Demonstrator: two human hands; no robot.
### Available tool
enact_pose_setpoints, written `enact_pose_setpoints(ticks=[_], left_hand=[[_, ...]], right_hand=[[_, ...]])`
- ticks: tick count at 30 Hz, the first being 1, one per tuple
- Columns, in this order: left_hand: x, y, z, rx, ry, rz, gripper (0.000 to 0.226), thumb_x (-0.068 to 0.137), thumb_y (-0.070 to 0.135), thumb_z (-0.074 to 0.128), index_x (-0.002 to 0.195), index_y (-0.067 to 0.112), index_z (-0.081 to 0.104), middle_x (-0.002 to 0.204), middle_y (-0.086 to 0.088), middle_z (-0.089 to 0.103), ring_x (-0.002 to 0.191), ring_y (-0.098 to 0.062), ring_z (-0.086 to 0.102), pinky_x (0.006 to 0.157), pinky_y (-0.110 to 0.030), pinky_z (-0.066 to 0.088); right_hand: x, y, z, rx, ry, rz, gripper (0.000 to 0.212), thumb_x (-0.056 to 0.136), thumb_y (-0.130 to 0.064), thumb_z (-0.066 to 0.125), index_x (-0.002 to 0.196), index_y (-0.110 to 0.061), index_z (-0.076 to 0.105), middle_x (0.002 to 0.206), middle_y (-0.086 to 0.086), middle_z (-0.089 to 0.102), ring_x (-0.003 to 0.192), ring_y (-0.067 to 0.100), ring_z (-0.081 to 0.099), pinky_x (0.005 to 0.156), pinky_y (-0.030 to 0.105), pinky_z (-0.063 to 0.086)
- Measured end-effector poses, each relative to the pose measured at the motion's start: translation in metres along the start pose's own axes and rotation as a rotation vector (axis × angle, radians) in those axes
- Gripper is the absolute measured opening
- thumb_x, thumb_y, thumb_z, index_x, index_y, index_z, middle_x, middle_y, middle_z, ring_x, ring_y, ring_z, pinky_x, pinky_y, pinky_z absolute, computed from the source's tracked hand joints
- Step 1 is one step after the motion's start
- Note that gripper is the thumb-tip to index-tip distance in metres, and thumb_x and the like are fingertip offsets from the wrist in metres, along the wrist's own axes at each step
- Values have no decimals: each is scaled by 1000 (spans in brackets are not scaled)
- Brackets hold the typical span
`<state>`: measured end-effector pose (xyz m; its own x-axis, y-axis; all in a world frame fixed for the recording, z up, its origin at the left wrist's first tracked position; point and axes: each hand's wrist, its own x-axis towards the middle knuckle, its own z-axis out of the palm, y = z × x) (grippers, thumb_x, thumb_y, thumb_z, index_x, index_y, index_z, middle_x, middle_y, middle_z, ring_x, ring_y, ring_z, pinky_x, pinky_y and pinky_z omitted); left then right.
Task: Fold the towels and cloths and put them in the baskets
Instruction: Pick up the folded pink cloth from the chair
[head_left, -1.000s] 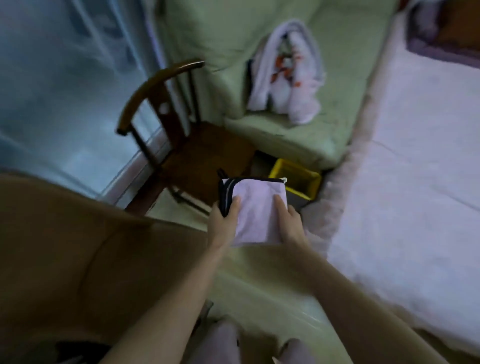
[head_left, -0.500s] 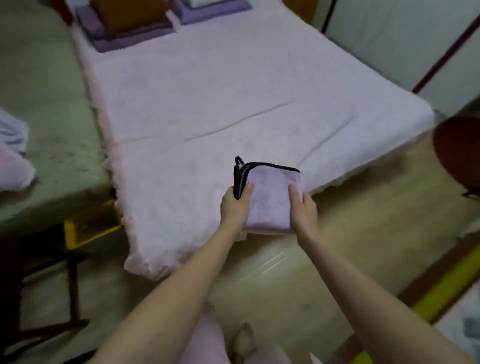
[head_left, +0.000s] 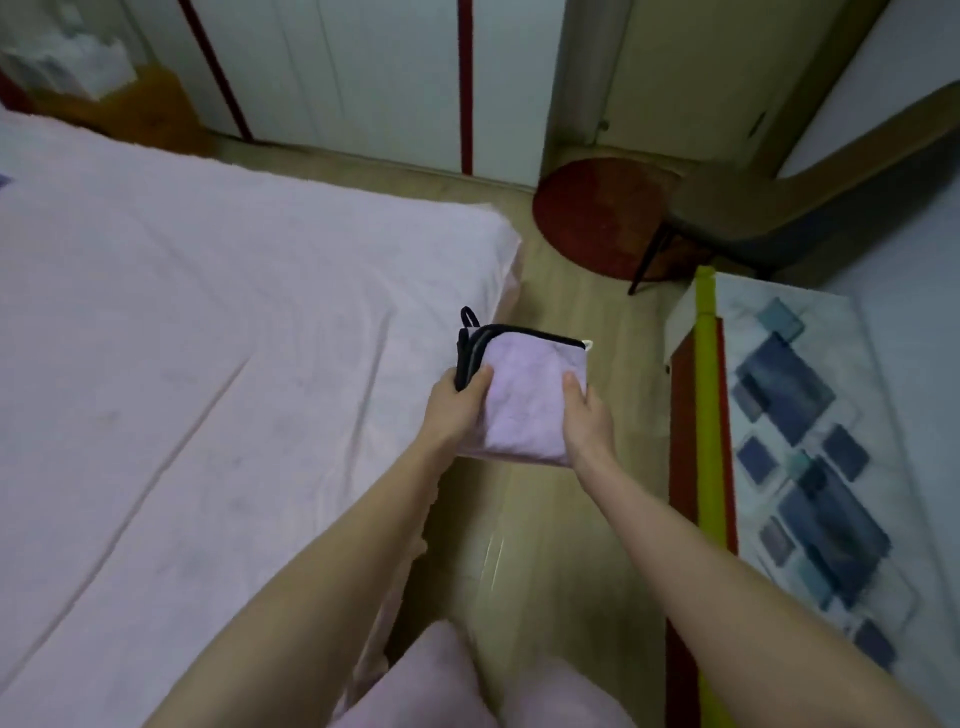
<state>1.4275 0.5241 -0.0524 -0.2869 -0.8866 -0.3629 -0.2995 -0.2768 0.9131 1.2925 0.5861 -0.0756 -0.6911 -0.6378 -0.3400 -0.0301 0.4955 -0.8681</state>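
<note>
So, folded lilac cloth (head_left: 524, 395) with black trim is carried in both hands, clear of any surface. Left hand (head_left: 457, 410) grips its left edge, thumb on top next to the stacked black binding; right hand (head_left: 584, 418) grips the right edge the same way, thumb on top, fingers underneath and out of sight. Cloth sits flat between the two, small black hanging loop sticking out at the far-left corner.

What changed: a second ago the person faced a wooden chair and a green couch with a yellow bin tucked beneath; half a second ago the cloth hung over the pink bed; now the bed (head_left: 208, 364) is off to the left of the left hand and the cloth hangs over bare floor (head_left: 530, 545). Grip and fold look the same throughout, so only the body has turned, to the right.

Ahead of the hands: a round red stool (head_left: 597, 218), white cupboard doors (head_left: 363, 78) beyond it. To the right of the right hand: a yellow-and-red rail (head_left: 707, 415) and a blue-patterned surface (head_left: 810, 441).

My read: folding of this piece is done, this is the transport leg. No basket visible from here, so I can't tell the drop point. Two-handed hold looks stable; risk is layers slipping if one hand releases early.
</note>
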Motion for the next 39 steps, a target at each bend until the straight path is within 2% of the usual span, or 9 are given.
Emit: enact_pose_setpoints(ticks=[5, 8, 13, 16, 21, 24, 28, 34, 39], left_hand=[[126, 68, 61, 64, -183, -13, 56, 89, 56, 53, 130, 18, 54, 125, -1, 61, 114, -20, 57, 100, -38, 46], [203, 103, 109, 62, -181, -21, 59, 85, 62, 54, 125, 18, 57, 115, 0, 62, 105, -19, 57, 95, -33, 45], [331, 162, 190, 64, -82, -7, 70, 78, 68, 58, 125, 16, 56, 115, -1, 62, 104, -21, 56, 92, -31, 42], [403, 208, 221, 94, -20, 9, 61, 79, 64, 60, 105, 10, 62, 100, -4, 64, 92, -20, 58, 82, -30, 45], [525, 270, 250, 147, -7, 112, 46, 88, 59, 53, 75, 15, 63, 68, 0, 62, 72, -20, 61, 61, -28, 44], [614, 299, 267, 153, -20, 125, 45, 91, 58, 47, 88, 17, 66, 80, -1, 67, 77, -17, 62, 66, -29, 45], [738, 344, 289, 120, -60, 137, 47, 94, 54, 43, 111, 14, 64, 96, 1, 66, 89, -17, 61, 73, -27, 42], [881, 430, 304, 98, -76, 100, 48, 96, 51, 41, 114, 11, 61, 98, 1, 59, 90, -14, 53, 77, -27, 38], [1006, 467, 295, 64, 52, -2, 50, 96, 52, 39, 106, 9, 62, 102, -8, 64, 100, -25, 58, 79, -29, 38]], right_hand=[[114, -41, -22, 89, 147, 52, 57, 97, -53, 37, 137, -13, 46, 138, 10, 51, 123, 30, 50, 98, 37, 43], [195, -63, -35, 88, 232, 46, 63, 95, -58, 37, 142, -17, 40, 145, 10, 45, 129, 30, 46, 106, 45, 40], [348, -111, -57, 66, 268, 78, 64, 93, -60, 38, 141, -17, 40, 139, 11, 50, 122, 30, 50, 101, 44, 44], [431, -155, -66, 45, 274, 62, 65, 92, -60, 42, 138, -14, 43, 136, 12, 52, 120, 30, 52, 98, 39, 44], [552, -216, -61, 45, 284, 41, 66, 91, -61, 44, 134, -12, 46, 132, 11, 55, 116, 30, 54, 94, 38, 45], [637, -250, -50, 62, 285, 22, 61, 93, -56, 46, 131, -10, 46, 131, 11, 55, 116, 30, 53, 91, 36, 42], [752, -297, -31, 48, 309, 55, 69, 89, -64, 44, 131, -9, 47, 129, 11, 56, 115, 29, 54, 99, 46, 44], [896, -383, -12, 27, 291, 16, 65, 92, -61, 43, 132, -11, 48, 129, 9, 57, 115, 27, 54, 98, 39, 44], [1023, -444, 35, -30, 212, -29, 60, 93, -56, 44, 127, -6, 53, 124, 12, 59, 112, 27, 55, 94, 37, 45]])
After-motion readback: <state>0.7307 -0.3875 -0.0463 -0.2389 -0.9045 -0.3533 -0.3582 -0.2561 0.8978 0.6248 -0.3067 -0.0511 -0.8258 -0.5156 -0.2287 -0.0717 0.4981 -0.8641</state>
